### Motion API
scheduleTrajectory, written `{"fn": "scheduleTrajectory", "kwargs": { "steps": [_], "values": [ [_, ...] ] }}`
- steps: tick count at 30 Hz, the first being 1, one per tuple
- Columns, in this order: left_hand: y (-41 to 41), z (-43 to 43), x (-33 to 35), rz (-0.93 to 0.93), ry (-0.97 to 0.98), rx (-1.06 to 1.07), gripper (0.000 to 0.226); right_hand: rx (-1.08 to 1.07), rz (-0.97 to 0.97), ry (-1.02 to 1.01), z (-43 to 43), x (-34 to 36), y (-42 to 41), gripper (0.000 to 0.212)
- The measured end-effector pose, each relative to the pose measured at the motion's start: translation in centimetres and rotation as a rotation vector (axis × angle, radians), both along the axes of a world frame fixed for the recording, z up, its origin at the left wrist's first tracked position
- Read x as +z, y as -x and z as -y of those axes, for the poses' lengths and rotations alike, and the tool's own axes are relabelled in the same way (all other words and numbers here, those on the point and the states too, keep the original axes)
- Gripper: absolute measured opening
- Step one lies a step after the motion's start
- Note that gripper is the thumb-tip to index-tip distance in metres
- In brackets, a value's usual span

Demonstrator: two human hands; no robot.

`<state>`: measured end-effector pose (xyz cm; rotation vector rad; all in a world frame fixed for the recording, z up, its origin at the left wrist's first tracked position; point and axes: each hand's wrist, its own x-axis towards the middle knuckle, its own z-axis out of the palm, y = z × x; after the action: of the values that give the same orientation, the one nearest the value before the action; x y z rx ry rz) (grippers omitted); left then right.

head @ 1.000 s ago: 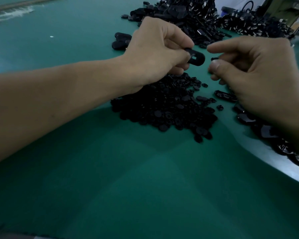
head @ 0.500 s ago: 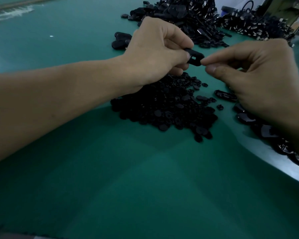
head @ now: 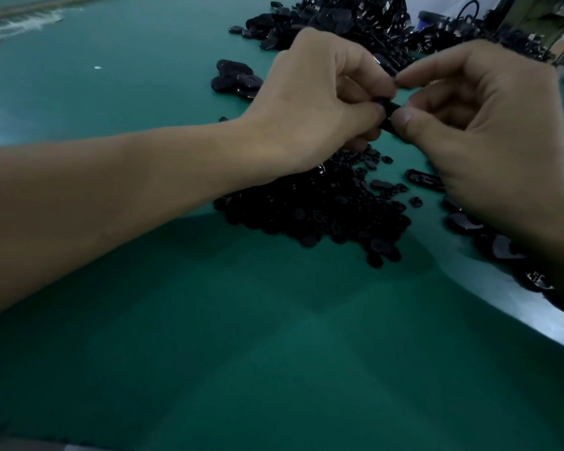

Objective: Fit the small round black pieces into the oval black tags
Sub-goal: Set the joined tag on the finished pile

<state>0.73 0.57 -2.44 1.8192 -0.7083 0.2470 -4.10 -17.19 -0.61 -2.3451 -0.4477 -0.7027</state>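
Observation:
My left hand [head: 316, 102] grips an oval black tag [head: 389, 117] above the green table; only a sliver of the tag shows between the fingers. My right hand [head: 489, 125] meets it from the right, thumb and forefinger pinched on the same tag. Any small round piece between the fingertips is hidden. Under both hands lies a heap of small round black pieces [head: 316, 209].
Loose oval tags [head: 469, 222] lie under my right wrist along the table's pale right edge. A few tags [head: 236, 79] sit left of my left hand. A big pile of black tags and cords [head: 355, 24] fills the far side. The green mat [head: 241, 336] spreads toward me.
My right hand has moved left and closed the gap, its thumb and forefinger now pressing on the tag. The tag, plainly visible before, is now mostly covered by both hands.

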Motion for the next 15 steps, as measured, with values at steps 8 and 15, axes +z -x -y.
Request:
{"fn": "scheduleTrajectory", "kwargs": {
  "steps": [8, 15],
  "values": [
    [0.28, 0.17, 0.15, 0.03, 0.024, 0.008, 0.012, -0.029, -0.024, 0.029, -0.28, 0.34, 0.26, 0.013],
    [0.59, 0.32, 0.3, -0.033, 0.087, -0.002, 0.01, -0.06, 0.019, -0.062, -0.77, 0.36, 0.41, 0.019]
  ]
}}
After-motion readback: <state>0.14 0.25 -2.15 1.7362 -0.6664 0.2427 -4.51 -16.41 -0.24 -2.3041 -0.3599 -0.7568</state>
